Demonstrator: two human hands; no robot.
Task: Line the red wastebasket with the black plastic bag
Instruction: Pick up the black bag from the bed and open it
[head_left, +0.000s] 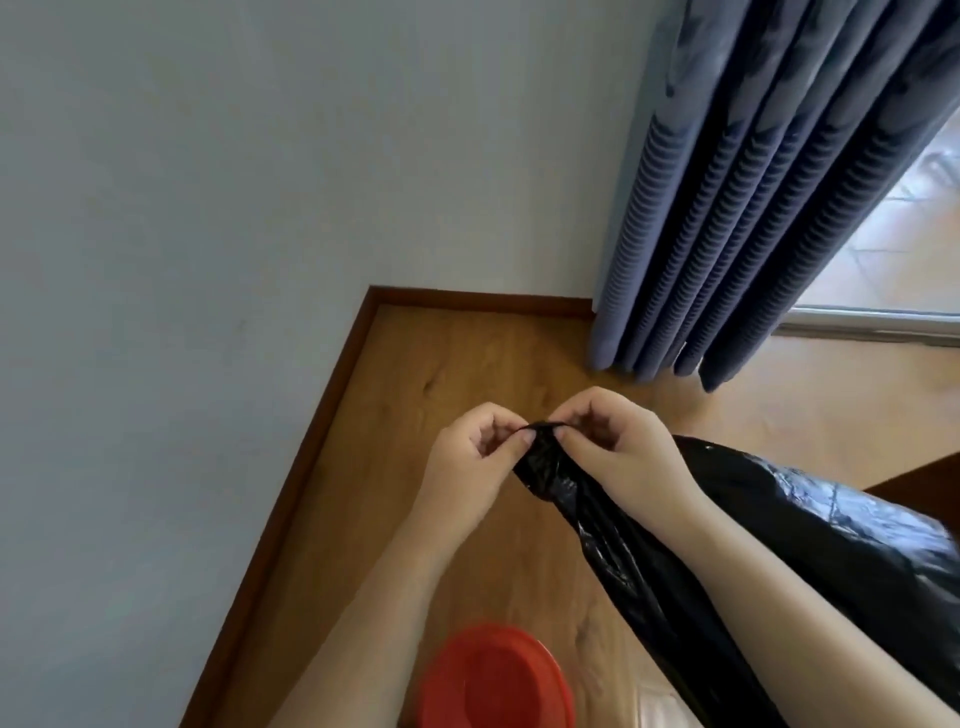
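Note:
The black plastic bag (613, 530) hangs bunched and crumpled in front of me, trailing down and off to the lower right. My left hand (467, 457) and my right hand (613, 441) both pinch its top edge between thumb and fingertips, close together above the floor. The red wastebasket (493, 680) stands on the wooden floor below my left forearm, its round rim partly hidden by that arm and cut by the frame's bottom edge. The bag is outside the basket.
A pale wall (208, 260) with a brown skirting board (291, 488) runs along the left and back. Blue pleated curtains (753, 218) hang at the back right beside a bright doorway (893, 249). Wooden floor (457, 364) lies between.

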